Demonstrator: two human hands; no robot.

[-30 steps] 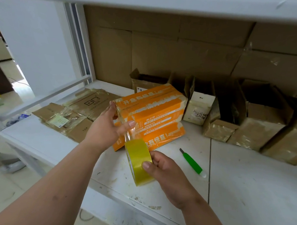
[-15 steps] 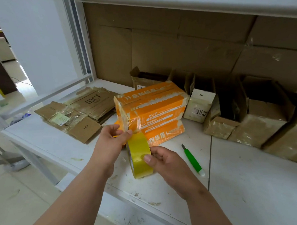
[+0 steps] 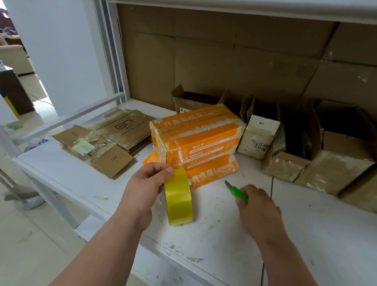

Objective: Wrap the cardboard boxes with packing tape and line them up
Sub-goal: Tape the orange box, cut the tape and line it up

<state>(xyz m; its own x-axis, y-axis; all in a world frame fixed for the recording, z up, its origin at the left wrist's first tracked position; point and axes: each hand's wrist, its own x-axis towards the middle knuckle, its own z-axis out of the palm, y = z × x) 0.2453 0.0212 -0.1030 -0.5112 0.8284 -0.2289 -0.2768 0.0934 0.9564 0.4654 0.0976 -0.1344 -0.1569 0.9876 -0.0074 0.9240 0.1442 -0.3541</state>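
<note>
White shelf (image 3: 308,232), open empty boxes (image 3: 343,161)

A white shelf (image 3: 308,243) stands over a pale tiled floor (image 3: 19,244).

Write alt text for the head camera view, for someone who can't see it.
A person's left hand holds a yellow tape roll at a taped orange box on a white table, while the right hand grasps a green cutter.

We see soft, even daylight entering from the bright doorway (image 3: 2,5) at far left, blown out there. Shadows stay faint on the bench (image 3: 308,232); wide-angle bending curves the edges, with sharp focus throughout.
</note>
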